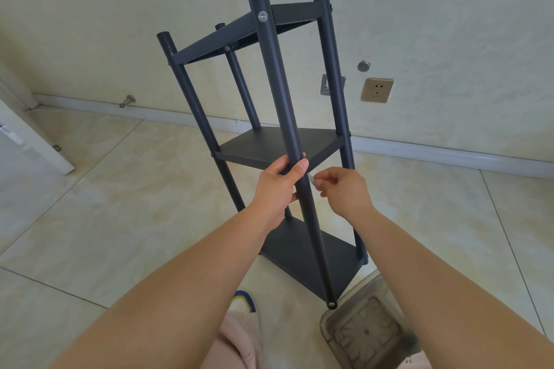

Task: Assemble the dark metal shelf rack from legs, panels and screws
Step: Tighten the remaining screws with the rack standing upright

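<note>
Left grip (277,186) curled closed, right grip (341,189) pinching, both forearms outstretched

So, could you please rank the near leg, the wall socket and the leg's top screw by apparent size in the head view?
1. Near leg, by far the largest.
2. Wall socket.
3. Top screw, smallest, though it is nearer the camera.
</note>
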